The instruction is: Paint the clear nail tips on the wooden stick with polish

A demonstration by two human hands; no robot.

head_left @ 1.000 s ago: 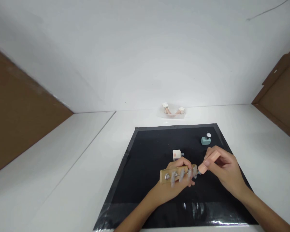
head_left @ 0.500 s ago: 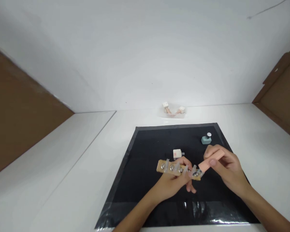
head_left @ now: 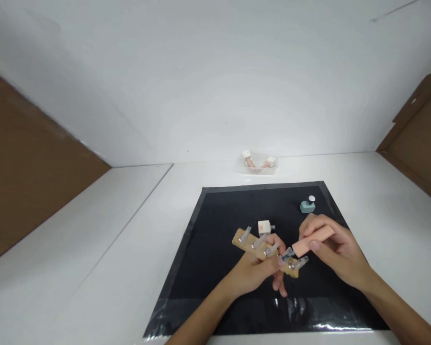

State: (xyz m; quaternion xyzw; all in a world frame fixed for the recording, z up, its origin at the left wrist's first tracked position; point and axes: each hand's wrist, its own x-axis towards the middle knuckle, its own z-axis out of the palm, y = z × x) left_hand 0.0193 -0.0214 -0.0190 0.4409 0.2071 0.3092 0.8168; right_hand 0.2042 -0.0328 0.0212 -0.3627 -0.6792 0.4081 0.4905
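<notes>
My left hand (head_left: 255, 274) grips a wooden strip (head_left: 248, 243) that carries several clear false nail tips on round silver mounts. The strip slants down to the right above the black mat. My right hand (head_left: 335, 251) pinches the peach handle of a nail polish brush (head_left: 313, 240). The bristle end is at the nail tip beside my left thumb; whether it touches is hard to tell. Just behind the strip lies a white nail polish bottle (head_left: 264, 227), on its side with its neck pointing right. Farther back right is a teal bottle (head_left: 307, 206) with a silver-topped stopper.
A black mat (head_left: 187, 282) with taped edges covers the middle of the white table (head_left: 104, 268). Behind it sits a clear tray (head_left: 257, 170) with two white bottles with peach caps. Brown panels (head_left: 32, 163) flank both sides, and a white wall (head_left: 215, 86) closes the back.
The strip has tilted, its right end lower and its left end higher. The brush has shifted slightly left, from the rightmost nail tip to the one beside it.
</notes>
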